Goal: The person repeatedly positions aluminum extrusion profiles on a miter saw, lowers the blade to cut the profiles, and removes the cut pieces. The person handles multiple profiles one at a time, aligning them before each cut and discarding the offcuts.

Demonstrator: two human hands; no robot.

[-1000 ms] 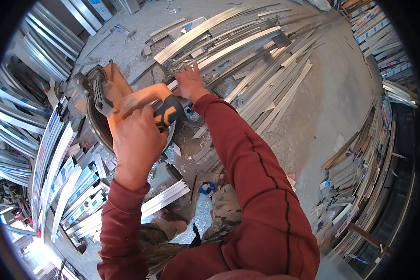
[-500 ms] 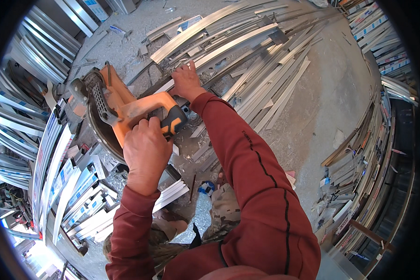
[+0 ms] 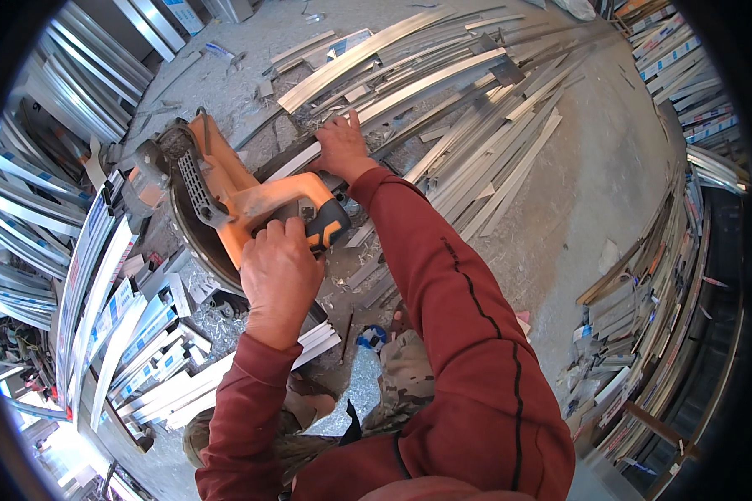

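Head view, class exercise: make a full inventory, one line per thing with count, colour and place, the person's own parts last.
Power saw: one, orange and black, left of centre
Pale strip: one, whitish, under the right fingers
Loose strips: many, silver to tan, floor ahead
Left-hand profiles: many, silver-white, far left
White lengths: several, white, lower left
Right-hand pile: many, silver and brown, right
Small object: one, blue, by the feet
Floor: one, grey, throughout
Trousers: one pair, camouflage, bottom centre
Sleeves: two, dark red, lower half
Left hand: one, bare, on the saw's handle
Right hand: one, bare, on the pale strip
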